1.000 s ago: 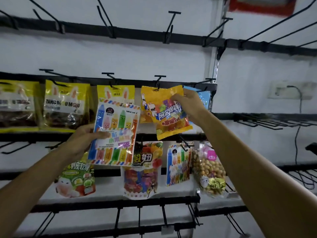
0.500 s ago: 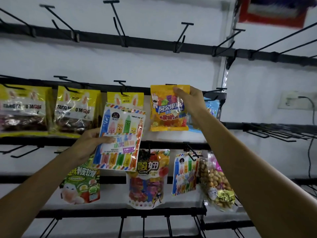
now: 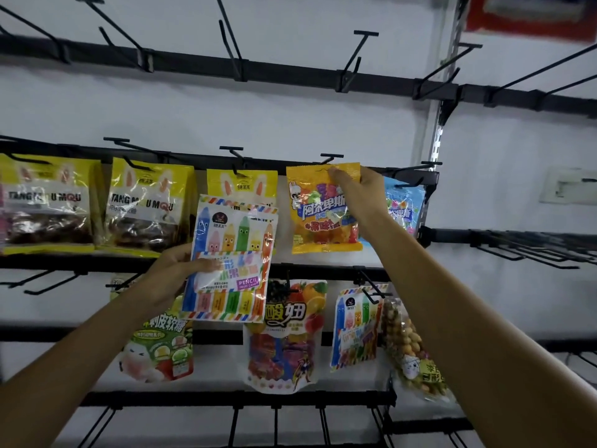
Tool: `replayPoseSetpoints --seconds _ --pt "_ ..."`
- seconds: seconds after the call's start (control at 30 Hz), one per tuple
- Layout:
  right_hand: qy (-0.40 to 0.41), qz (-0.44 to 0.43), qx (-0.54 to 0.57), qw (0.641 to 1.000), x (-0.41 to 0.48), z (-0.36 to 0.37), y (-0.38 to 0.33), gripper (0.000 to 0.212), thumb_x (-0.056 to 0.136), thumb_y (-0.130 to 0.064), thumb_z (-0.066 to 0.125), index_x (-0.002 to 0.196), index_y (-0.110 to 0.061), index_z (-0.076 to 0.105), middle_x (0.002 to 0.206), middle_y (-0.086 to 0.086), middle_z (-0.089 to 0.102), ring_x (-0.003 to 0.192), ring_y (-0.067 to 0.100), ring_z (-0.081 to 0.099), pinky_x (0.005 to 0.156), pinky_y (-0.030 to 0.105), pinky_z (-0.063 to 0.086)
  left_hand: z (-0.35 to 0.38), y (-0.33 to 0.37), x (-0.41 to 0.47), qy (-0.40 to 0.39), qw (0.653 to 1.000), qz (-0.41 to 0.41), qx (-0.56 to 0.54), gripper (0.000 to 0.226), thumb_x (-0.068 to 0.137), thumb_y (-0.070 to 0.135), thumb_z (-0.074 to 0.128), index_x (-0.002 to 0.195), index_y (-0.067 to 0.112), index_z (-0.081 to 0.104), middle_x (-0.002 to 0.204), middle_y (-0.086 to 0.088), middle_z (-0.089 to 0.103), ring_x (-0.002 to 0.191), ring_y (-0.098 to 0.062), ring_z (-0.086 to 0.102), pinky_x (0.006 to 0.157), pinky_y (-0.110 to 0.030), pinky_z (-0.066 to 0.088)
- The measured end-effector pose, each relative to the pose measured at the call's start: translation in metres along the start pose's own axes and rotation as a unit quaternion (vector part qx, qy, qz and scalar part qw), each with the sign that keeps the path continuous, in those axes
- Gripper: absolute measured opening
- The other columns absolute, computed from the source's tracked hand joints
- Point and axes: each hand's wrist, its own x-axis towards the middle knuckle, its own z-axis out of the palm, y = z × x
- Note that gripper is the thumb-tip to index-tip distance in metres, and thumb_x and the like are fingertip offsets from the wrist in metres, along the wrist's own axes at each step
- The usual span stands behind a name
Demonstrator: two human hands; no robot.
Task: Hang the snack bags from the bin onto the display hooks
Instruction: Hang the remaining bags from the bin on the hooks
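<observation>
My right hand (image 3: pixel 361 185) pinches the top edge of an orange candy bag (image 3: pixel 323 221) and holds it upright just under a black display hook (image 3: pixel 331 156) on the middle rail. My left hand (image 3: pixel 174 273) grips a pencil-candy bag (image 3: pixel 232 260) with coloured crayon figures by its left side, in front of the rail below. Whether the orange bag's hole is on the hook I cannot tell. The bin is out of view.
Yellow rabbit-ear bags (image 3: pixel 148 205) hang left on the middle rail and a blue bag (image 3: pixel 403 208) hangs right. Several bags hang on the lower rail, among them a fruit-candy pouch (image 3: pixel 284 334). Bare hooks (image 3: pixel 358 50) jut out from the top rail and at the right (image 3: pixel 523 250).
My right hand has lifted the orange bag from tilted to upright and brought its top up to the hook. The left hand keeps the pencil-candy bag about where it was.
</observation>
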Motion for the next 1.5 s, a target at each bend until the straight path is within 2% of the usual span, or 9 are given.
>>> replayPoseSetpoints --seconds 0.17,0.4,0.57,0.83,0.97,1.07,1.2,1.37,1.5 --pt "0.001 0.018 0.000 1.000 0.006 -0.001 0.001 0.016 0.086 -0.032 0.070 0.072 -0.024 0.067 0.082 0.010 0.074 0.082 0.035 0.069 0.074 0.043 0.057 0.001 0.005 0.002 -0.016 1.000 0.004 0.012 0.030 0.084 -0.001 0.065 0.111 0.012 0.068 0.109 -0.005 0.073 0.097 -0.026 0.070 0.075 -0.040 0.057" --pt "0.007 0.038 -0.025 0.999 0.006 0.003 0.023 0.019 0.091 -0.028 0.069 0.075 -0.017 0.067 0.055 -0.007 0.057 0.057 0.019 0.052 0.047 0.026 0.048 0.006 0.018 0.012 -0.009 1.000 0.019 0.023 0.026 0.084 0.001 0.066 0.106 0.013 0.069 0.105 -0.004 0.074 0.094 -0.026 0.071 0.077 -0.040 0.059" --pt "0.034 0.042 -0.074 0.996 0.016 0.004 0.040 0.040 0.086 -0.036 0.072 0.085 0.003 0.067 0.077 0.023 0.070 0.061 0.026 0.057 0.056 0.039 0.047 0.008 0.013 0.016 -0.018 0.999 0.024 0.020 0.025 0.083 0.000 0.066 0.105 0.012 0.069 0.101 -0.002 0.075 0.091 -0.024 0.072 0.067 -0.031 0.060" --pt "0.087 0.042 -0.142 0.985 0.016 0.012 0.050 0.042 0.083 -0.041 0.075 0.069 -0.013 0.048 0.057 0.002 0.043 0.052 0.017 0.033 0.050 0.030 0.024 0.001 0.001 0.018 -0.015 1.000 0.006 0.014 0.034 0.076 0.006 0.071 0.110 0.011 0.068 0.108 -0.007 0.074 0.098 -0.027 0.070 0.084 -0.046 0.055" --pt "0.088 0.037 -0.139 0.986 0.004 0.007 0.056 0.034 0.088 -0.032 0.074 0.076 -0.008 0.051 0.059 0.000 0.049 0.053 0.014 0.045 0.053 0.030 0.036 0.001 -0.001 0.014 -0.009 1.000 0.007 0.022 0.030 0.080 0.004 0.069 0.109 0.013 0.068 0.106 -0.003 0.074 0.096 -0.023 0.071 0.080 -0.040 0.057" --pt "0.084 0.060 -0.132 0.986 -0.011 0.003 0.063 0.030 0.089 -0.028 0.073 0.096 -0.001 0.061 0.073 0.004 0.060 0.073 0.026 0.060 0.074 0.040 0.054 0.005 0.000 0.009 -0.006 1.000 0.008 0.018 0.026 0.082 0.001 0.068 0.105 0.013 0.069 0.101 -0.002 0.075 0.093 -0.022 0.072 0.074 -0.035 0.059" --pt "-0.011 0.093 -0.055 0.994 -0.037 0.000 0.077 0.018 0.089 -0.020 0.074 0.073 -0.018 0.064 0.073 0.002 0.069 0.074 0.024 0.070 0.073 0.035 0.061 0.014 -0.003 -0.002 0.002 1.000 -0.005 0.015 0.026 0.083 -0.001 0.067 0.106 0.011 0.068 0.104 -0.005 0.074 0.095 -0.023 0.070 0.076 -0.034 0.060" --pt "-0.185 0.153 0.072 0.968 -0.077 0.009 0.082 0.015 0.096 -0.013 0.064 0.103 0.000 0.069 0.089 0.012 0.069 0.073 0.022 0.067 0.069 0.028 0.061 0.019 -0.015 -0.023 0.002 0.999 -0.040 0.014 0.031 0.079 0.001 0.070 0.109 0.009 0.067 0.108 -0.007 0.073 0.099 -0.026 0.070 0.085 -0.042 0.057" --pt "-0.261 0.172 0.086 0.946 -0.107 0.021 0.089 0.022 0.093 -0.031 0.067 0.105 -0.012 0.069 0.105 0.007 0.074 0.094 0.020 0.073 0.082 0.033 0.061 0.022 -0.023 -0.044 0.006 0.999 -0.042 0.017 0.027 0.077 0.001 0.070 0.102 0.010 0.068 0.100 -0.003 0.075 0.093 -0.022 0.072 0.076 -0.034 0.060"
